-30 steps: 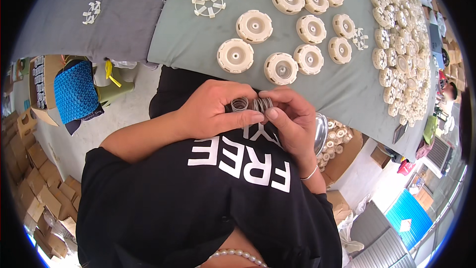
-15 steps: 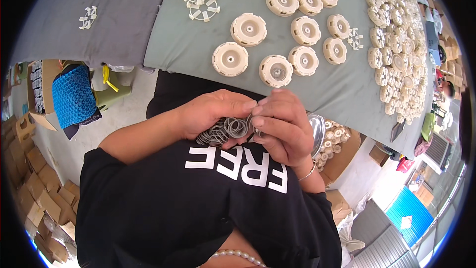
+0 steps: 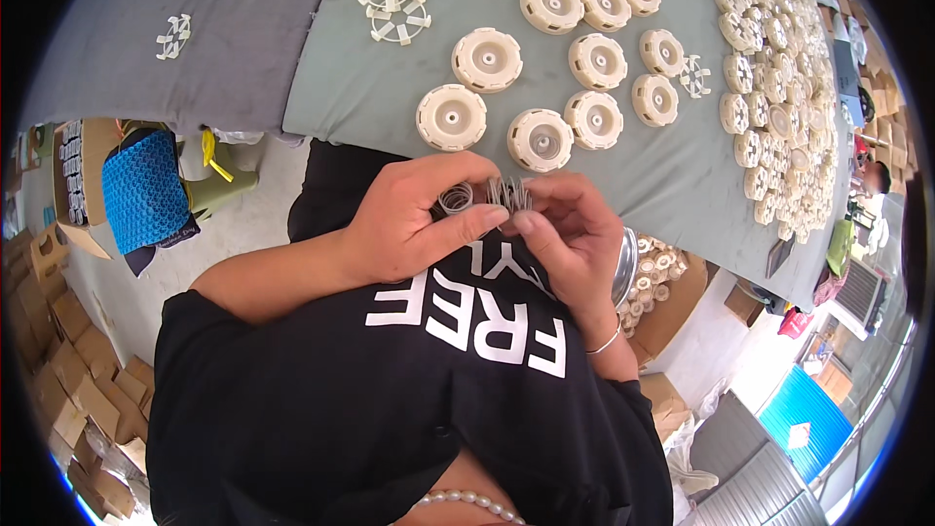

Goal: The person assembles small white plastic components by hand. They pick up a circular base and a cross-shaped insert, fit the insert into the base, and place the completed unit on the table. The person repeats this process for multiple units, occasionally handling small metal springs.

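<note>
Several grey metal coil springs (image 3: pixel 456 199) are bunched in my left hand (image 3: pixel 404 219), whose thumb and fingers are closed around them. My right hand (image 3: pixel 577 232) pinches the other end of a spring (image 3: pixel 508 195), its thumb and fingertips close to my left thumb. Both hands are in front of my chest, just below the near edge of the table. Part of the bunch is hidden behind my fingers. Nearest beyond my hands lie round cream plastic wheel-like parts (image 3: pixel 541 140), each with a central hole.
A grey-green cloth covers the table (image 3: pixel 360 97). White spoked rings (image 3: pixel 394 15) lie at the far side, and many cream parts (image 3: pixel 769 107) crowd the right edge. Below right, a cardboard box (image 3: pixel 672 307) holds more round parts beside a metal bowl (image 3: pixel 625 258). A blue-covered seat (image 3: pixel 146 190) is at left.
Both hands have risen slightly toward the table. My left thumb has come down across the springs, and the bunch has turned, with coils now stretched between both hands.
</note>
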A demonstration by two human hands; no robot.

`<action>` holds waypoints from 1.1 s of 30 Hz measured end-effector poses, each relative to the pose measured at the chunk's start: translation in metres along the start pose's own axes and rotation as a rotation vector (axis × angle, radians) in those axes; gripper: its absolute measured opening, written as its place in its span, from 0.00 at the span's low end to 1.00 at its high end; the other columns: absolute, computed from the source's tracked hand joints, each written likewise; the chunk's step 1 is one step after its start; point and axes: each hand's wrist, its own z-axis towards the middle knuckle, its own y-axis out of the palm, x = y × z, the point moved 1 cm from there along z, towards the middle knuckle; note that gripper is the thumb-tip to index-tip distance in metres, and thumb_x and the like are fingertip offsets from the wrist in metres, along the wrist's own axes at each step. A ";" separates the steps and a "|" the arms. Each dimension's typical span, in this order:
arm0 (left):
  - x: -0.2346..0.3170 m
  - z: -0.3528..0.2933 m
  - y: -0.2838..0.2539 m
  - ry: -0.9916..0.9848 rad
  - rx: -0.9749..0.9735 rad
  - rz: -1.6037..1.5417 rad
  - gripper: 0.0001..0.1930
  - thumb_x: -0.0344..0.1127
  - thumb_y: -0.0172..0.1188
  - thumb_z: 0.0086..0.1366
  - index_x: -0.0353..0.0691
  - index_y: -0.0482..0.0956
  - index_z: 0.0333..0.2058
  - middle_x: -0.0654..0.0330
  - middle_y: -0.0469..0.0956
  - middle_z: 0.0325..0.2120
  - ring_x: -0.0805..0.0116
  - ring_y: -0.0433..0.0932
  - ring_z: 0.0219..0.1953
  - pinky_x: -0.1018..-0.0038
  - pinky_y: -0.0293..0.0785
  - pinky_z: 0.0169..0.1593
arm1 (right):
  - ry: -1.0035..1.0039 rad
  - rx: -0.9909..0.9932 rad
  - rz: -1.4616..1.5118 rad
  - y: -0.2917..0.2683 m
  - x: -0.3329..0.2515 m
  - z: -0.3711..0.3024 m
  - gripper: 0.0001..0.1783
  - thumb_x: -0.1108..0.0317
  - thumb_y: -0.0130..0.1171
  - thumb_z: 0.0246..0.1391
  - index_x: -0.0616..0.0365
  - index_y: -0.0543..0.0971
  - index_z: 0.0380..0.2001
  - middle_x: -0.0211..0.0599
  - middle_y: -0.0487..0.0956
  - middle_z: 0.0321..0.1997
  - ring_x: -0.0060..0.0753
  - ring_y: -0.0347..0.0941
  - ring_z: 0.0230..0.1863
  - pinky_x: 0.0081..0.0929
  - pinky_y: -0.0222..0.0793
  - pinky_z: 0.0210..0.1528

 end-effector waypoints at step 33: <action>-0.022 0.011 0.013 -0.655 -0.317 -0.967 0.19 0.49 0.52 0.82 0.37 0.77 0.45 0.56 0.80 0.29 0.71 0.80 0.23 0.76 0.77 0.25 | -0.122 -0.291 -0.290 -0.026 -0.014 0.036 0.20 0.76 0.76 0.52 0.59 0.86 0.50 0.37 0.83 0.47 0.24 0.79 0.38 0.23 0.75 0.38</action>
